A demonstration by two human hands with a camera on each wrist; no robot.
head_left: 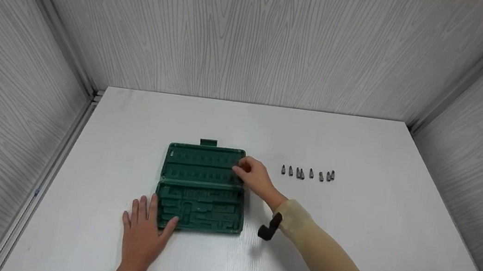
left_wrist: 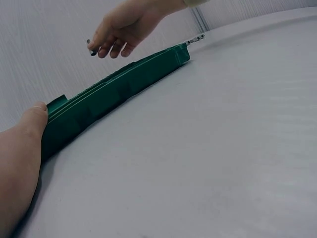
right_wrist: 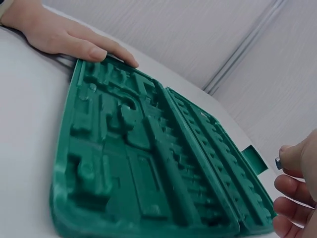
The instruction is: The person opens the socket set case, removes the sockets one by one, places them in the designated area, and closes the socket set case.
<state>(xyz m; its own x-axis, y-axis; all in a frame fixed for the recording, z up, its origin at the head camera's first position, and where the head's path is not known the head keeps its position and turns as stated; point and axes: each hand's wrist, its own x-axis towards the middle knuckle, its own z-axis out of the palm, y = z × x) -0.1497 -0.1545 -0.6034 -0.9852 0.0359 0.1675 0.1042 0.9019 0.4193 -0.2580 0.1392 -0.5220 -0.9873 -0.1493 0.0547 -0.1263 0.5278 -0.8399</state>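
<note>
A green plastic tool case point(head_left: 196, 230) lies unfolded on the table, its two halves full of moulded slots. My left hand point(head_left: 142, 234) rests spread at the near left corner of the case, thumb along the front edge. Over the right side of the far half is my right hand point(head_left: 255, 174), pinching a small metal screwdriver bit point(left_wrist: 92, 48) between thumb and fingertips. The held bit point(right_wrist: 278, 162) is mostly covered by the fingers in the right wrist view. Another small light piece point(head_left: 172, 154) sits in the far half's top left slot.
Several screwdriver bits point(head_left: 311, 173) stand in a loose row on the white table point(head_left: 346, 261), right of the case. The case's latch tab point(head_left: 208, 142) sticks out at its far edge. Wood-grain panels point(head_left: 254, 39) enclose the table at the back and sides.
</note>
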